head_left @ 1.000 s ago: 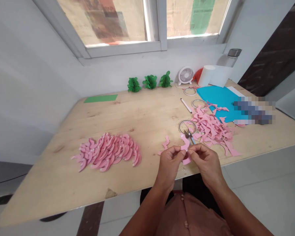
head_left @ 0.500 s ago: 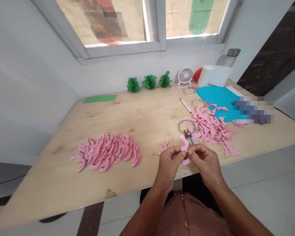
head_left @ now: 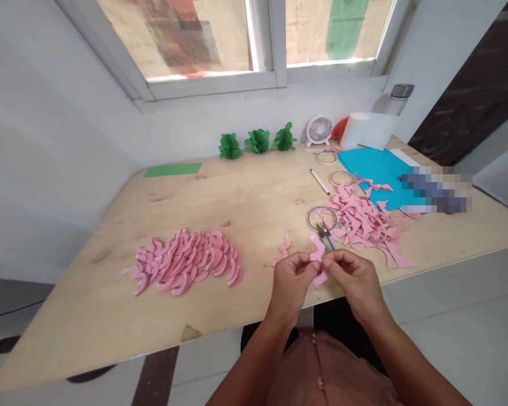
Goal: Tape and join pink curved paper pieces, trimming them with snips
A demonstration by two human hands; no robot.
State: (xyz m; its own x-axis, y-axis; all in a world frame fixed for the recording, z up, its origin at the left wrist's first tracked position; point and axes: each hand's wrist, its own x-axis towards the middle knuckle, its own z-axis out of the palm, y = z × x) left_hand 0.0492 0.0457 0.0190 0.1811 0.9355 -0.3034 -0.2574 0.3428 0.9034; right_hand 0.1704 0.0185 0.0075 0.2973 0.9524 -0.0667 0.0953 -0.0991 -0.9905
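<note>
A curved pink paper cutout (head_left: 317, 243) is pinched between my two hands above the table's front edge. My left hand (head_left: 294, 279) grips its left side with thumb and forefinger. On the other side my right hand (head_left: 350, 276) has thumb and fingertips closed at the paper's middle; whether a small bit lies between them is hidden. Just beyond my fingers lie the thread snips (head_left: 327, 235), dark blades pointing away. A loose pink scrap (head_left: 285, 242) rests left of them. Further left, similar pink curved cutouts (head_left: 195, 259) overlap in a long heap.
Pink offcuts (head_left: 364, 220) spread to the right, partly over blue sheets (head_left: 372, 169). Rolls of tape (head_left: 322, 219) and a white marker (head_left: 320, 181) lie nearby. Along the wall stand green paper shapes (head_left: 257, 141), a small fan (head_left: 319, 131) and a white roll (head_left: 354, 131). A green strip (head_left: 173, 169) lies back left.
Both hands stay almost in place, with the pink cutout still between them. My fingers have shifted very slightly; the things on the table have not moved.
</note>
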